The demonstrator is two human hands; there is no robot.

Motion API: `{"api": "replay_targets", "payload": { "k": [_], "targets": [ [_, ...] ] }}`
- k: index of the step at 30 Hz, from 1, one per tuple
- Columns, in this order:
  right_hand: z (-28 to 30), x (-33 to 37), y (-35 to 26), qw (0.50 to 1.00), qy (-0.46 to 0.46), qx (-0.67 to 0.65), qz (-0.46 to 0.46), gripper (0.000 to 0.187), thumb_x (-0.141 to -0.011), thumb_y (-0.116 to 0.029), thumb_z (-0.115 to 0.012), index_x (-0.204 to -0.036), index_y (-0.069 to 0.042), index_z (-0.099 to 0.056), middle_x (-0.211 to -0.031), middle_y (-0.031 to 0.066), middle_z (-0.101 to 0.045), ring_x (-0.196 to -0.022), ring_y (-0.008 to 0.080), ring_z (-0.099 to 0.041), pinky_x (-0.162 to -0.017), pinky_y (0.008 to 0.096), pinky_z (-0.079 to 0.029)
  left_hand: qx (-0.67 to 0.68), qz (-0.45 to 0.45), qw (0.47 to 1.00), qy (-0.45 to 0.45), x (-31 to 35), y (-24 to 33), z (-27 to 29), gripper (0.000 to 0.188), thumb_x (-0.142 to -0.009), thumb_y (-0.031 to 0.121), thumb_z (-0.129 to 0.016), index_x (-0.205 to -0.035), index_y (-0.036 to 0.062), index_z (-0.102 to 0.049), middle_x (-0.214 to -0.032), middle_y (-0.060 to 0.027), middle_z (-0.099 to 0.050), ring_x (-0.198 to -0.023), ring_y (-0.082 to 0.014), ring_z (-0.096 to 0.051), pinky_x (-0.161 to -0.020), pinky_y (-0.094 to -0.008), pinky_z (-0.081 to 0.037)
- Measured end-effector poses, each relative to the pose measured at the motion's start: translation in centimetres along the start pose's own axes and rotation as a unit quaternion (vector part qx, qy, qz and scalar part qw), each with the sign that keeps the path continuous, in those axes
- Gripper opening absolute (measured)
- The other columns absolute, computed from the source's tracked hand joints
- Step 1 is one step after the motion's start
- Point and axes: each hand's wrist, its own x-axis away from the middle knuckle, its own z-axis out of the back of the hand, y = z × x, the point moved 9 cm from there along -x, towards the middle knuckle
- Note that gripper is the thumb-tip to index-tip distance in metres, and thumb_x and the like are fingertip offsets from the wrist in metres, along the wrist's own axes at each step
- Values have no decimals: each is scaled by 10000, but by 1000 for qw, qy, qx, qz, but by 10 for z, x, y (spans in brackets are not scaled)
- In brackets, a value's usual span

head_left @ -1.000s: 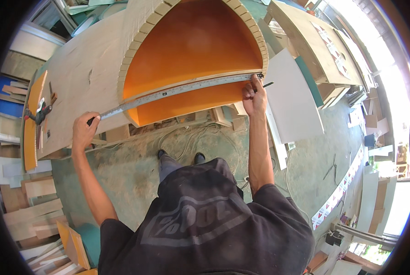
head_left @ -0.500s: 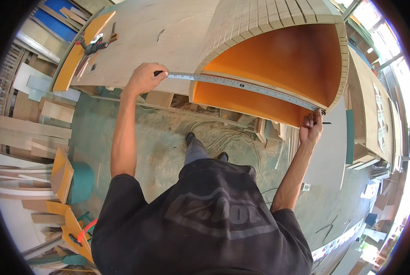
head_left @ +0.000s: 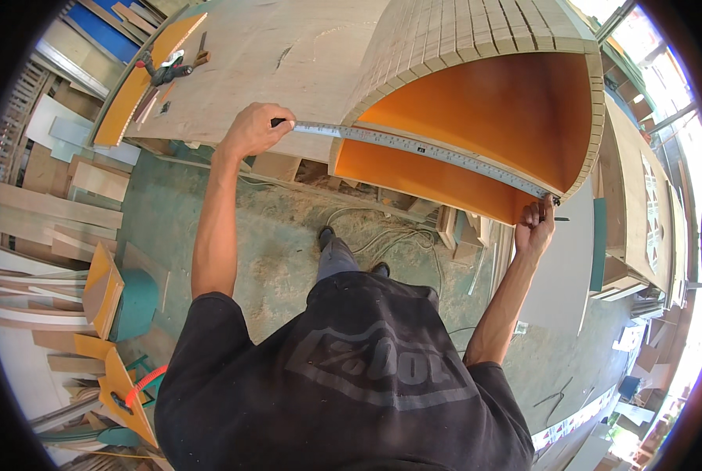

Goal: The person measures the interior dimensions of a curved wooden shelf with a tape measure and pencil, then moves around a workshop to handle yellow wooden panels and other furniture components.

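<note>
A tape measure's pale blade [head_left: 445,155] is stretched across the open front of a curved wooden cabinet [head_left: 476,52] with orange inner faces. My left hand [head_left: 258,130] is closed around the tape's left end, beyond the cabinet's left edge; a black piece shows between thumb and fingers. At the cabinet's right corner, the fingers of my right hand [head_left: 533,228] pinch the tape's other end against the edge. A thin dark stick [head_left: 562,219], perhaps a pencil, pokes out from this hand.
The cabinet lies on a large wooden worktable [head_left: 304,47]. A cordless tool [head_left: 166,71] and an orange board [head_left: 143,94] are at its far left. Wood offcuts [head_left: 52,212] are stacked on the left. Cables [head_left: 398,239] trail over the floor, and another wooden cabinet [head_left: 641,188] stands right.
The view has shifted slightly, so the cabinet and table sit a little lower and farther right. Both hands keep their holds on the tape measure.
</note>
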Motion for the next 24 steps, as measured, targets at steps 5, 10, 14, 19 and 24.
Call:
{"api": "replay_targets", "payload": {
  "k": [5, 10, 14, 19, 24],
  "targets": [
    [-1, -1, 0, 1000, -1, -12, -2, 93, -999, -133, -594, -924, -104, -548, -712, -38, -494, -501, 55, -336, -452, 213, -314, 12, 14, 1000, -1, 1, 1, 1, 192, -896, 202, -666, -954, 30, -728, -857, -138, -701, -715, -274, -624, -666, -385, -491],
    [2, -2, 1, 1000, -15, -12, -3, 84, -999, -131, -592, -932, -88, -565, -763, -29, -537, -503, 55, -344, -457, 211, -320, 6, 57, 998, -19, 2, -4, 0, 200, -900, 246, -655, -990, 95, -750, -956, -134, -722, -797, -323, -659, -734, -411, -511],
    [5, -3, 1, 1000, -22, -20, -1, 82, -1001, -133, -591, -937, -87, -568, -790, -27, -566, -504, 52, -343, -458, 209, -322, -4, 57, 998, -18, 0, -3, 2, 193, -900, 243, -655, -992, 103, -750, -956, -131, -723, -799, -320, -660, -736, -410, -513],
    [6, -3, 1, 1000, -16, -11, -4, 73, -1002, -136, -590, -946, -94, -569, -797, -37, -573, -504, 48, -336, -459, 204, -321, 4, 47, 999, -18, -2, -1, 3, 184, -899, 241, -656, -987, 111, -752, -962, -130, -724, -816, -325, -662, -743, -411, -513],
    [4, -1, 1, 1000, -5, -18, -2, 72, -1005, -126, -580, -954, -76, -568, -771, -31, -546, -503, 55, -324, -459, 210, -309, 2, 57, 998, -19, -2, -3, 3, 185, -894, 241, -659, -986, 111, -754, -965, -132, -725, -840, -331, -667, -749, -410, -513]
  ]
}}
